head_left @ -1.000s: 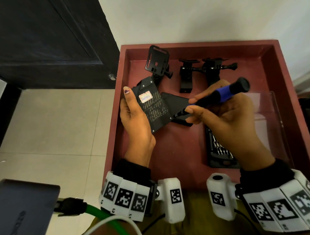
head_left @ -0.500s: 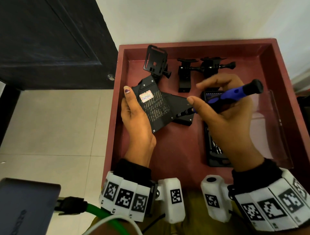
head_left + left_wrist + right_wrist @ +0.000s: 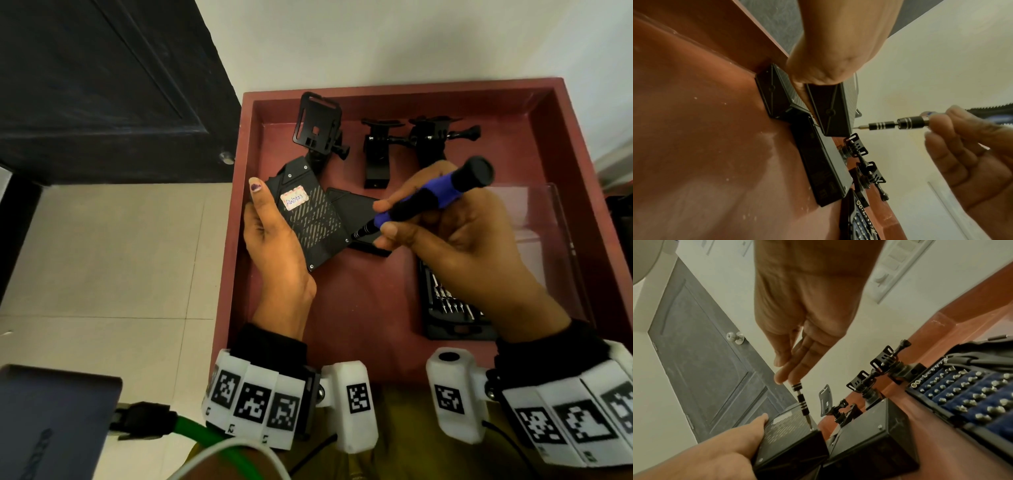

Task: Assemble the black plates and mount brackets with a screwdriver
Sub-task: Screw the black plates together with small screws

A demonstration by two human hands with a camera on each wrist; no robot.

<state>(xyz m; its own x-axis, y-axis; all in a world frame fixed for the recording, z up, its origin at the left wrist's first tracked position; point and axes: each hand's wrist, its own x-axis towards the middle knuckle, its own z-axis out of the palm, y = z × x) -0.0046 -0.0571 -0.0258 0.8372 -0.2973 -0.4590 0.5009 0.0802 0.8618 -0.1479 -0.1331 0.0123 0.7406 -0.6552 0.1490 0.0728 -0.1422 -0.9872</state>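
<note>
Right at the corner of the plate is where it's all happening. The right hand (image 3: 455,236) is wrapped round the blue-and-black screwdriver (image 3: 431,198), thumb and first fingers pinching the grip near the shaft, probably so it can be rolled for fine turns. The tip sits on a small silver screw (image 3: 811,429) at the right corner of the labelled black plate (image 3: 310,219), and the driver leans back toward the right so the bit meets the screw roughly square.

The left hand (image 3: 277,246) is clamped on that plate from its left edge, thumb up along the side and fingers underneath. The left wrist view shows it lifted off the tray floor and tilted. My guess is that's to turn the screw head toward the tool and brace against the push.

Just behind and right of it, a second black plate (image 3: 356,219) lies flat on the red tray (image 3: 534,144), partly tucked under the held one, waiting its turn I'd say. Further back along the far wall stand the mount brackets (image 3: 421,140) and one frame-style bracket (image 3: 317,125), none joined to the plate being worked on as far as I can see.

Near right, mostly hidden under the right wrist, is the bit set case (image 3: 970,391) with its clear lid (image 3: 548,222) flipped open, handy for swapping bits. How tight that screw is, can't tell.
</note>
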